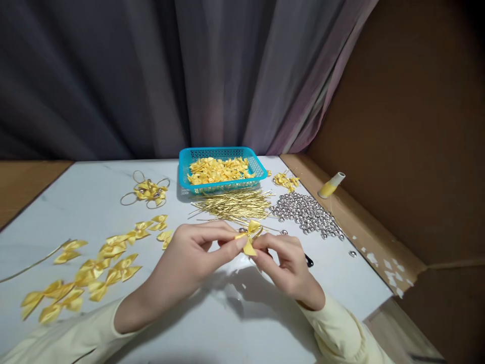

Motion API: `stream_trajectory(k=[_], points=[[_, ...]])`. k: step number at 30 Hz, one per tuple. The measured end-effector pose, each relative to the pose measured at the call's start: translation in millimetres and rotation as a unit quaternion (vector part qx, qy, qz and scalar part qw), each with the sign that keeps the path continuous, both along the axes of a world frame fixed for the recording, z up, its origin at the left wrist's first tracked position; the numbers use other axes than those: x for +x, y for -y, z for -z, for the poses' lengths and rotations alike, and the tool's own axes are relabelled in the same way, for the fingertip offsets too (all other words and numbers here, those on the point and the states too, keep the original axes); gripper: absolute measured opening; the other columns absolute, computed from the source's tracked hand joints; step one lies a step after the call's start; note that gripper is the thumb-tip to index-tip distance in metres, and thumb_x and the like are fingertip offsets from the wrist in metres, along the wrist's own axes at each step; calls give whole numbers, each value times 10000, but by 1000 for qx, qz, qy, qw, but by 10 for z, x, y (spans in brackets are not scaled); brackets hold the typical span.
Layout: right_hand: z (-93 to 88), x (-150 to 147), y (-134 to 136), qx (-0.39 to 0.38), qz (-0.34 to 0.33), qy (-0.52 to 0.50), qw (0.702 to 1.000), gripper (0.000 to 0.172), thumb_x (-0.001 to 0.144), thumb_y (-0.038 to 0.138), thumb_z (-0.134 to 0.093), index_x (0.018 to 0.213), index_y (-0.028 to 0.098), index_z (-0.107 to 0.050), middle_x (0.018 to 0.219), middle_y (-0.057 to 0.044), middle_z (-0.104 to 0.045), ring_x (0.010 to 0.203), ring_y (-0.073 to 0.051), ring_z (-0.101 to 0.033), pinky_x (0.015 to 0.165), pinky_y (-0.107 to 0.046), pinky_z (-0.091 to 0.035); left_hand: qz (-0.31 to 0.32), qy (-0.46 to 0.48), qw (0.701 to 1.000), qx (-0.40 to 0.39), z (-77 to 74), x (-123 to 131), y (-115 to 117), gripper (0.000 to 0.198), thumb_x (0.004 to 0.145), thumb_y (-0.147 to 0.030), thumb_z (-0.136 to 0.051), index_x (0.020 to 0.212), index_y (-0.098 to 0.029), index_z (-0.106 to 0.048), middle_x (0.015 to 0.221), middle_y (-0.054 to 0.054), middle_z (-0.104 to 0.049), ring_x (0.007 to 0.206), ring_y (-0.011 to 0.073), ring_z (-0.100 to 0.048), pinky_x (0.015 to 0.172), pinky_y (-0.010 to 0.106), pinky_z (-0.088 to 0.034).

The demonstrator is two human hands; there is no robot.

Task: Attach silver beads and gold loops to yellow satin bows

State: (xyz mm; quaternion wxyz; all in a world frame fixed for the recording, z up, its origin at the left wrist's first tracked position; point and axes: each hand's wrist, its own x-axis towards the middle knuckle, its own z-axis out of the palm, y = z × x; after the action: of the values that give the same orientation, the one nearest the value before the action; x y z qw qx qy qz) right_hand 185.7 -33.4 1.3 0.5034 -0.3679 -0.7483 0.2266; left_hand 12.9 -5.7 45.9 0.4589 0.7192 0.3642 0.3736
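Note:
Both hands meet over the middle of the table around one yellow ribbon bow (250, 236). My left hand (200, 253) pinches the bow's left side between thumb and fingers. On its other side, my right hand (282, 263) is closed at the bow's lower right edge, fingertips pressed together. A short gold tie seems to stick out beside the bow near the right fingertips. Just beyond the hands lies a pile of gold wire ties (235, 205). Several loose yellow bows (89, 272) are spread on the table to the left of my left hand.
A blue basket (184, 169) of yellow bows stands at the back. Silver beads (306, 215) are heaped at the right, near small bows with ties (287, 181). Looped ties with bows (149, 192) lie at the left. A yellow-white cone (331, 185) stands on the cardboard edge.

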Motion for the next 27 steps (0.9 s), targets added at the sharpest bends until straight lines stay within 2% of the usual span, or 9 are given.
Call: stream_trajectory(k=[6, 12, 20, 24, 27], points=[[-17, 8, 17, -20, 1, 12, 1000, 129, 820, 155, -507, 695, 153, -539, 540, 23, -473, 474, -80, -398, 473, -212, -305, -10, -6, 996, -93, -14, -8, -15, 183, 763, -264, -629, 601, -192, -674, 655, -20, -606, 653, 119, -522, 594, 194, -407], [-39, 13, 12, -43, -5, 7, 999, 144, 818, 163, -490, 676, 164, -516, 518, 44, -410, 456, -75, -339, 451, -209, -278, -12, -33, 994, -103, 23, -12, -38, 289, 787, -366, -586, 589, -164, -644, 651, 4, -572, 656, 145, -493, 604, 240, -391], [-71, 24, 9, -65, -14, 2, 998, 155, 811, 158, -471, 659, 168, -499, 514, 49, -393, 448, -72, -324, 445, -207, -275, -15, -21, 993, -115, 53, 9, -65, 249, 769, -344, -613, 593, -173, -658, 655, 2, -568, 638, 139, -457, 595, 244, -367], [-71, 22, 2, -78, -18, -4, 997, 158, 806, 165, -473, 650, 165, -499, 524, 38, -426, 457, -73, -335, 446, -207, -276, -11, 12, 986, -164, 54, 12, -79, 241, 758, -319, -628, 570, -170, -642, 604, -12, -526, 616, 130, -440, 583, 236, -367], [-68, 10, -7, -91, -16, -20, 996, 159, 803, 177, -482, 646, 165, -501, 511, 43, -416, 449, -71, -329, 434, -200, -272, 10, 50, 971, -233, 87, 13, -114, 205, 760, -302, -627, 608, -166, -654, 627, -8, -565, 645, 129, -472, 625, 232, -392]])
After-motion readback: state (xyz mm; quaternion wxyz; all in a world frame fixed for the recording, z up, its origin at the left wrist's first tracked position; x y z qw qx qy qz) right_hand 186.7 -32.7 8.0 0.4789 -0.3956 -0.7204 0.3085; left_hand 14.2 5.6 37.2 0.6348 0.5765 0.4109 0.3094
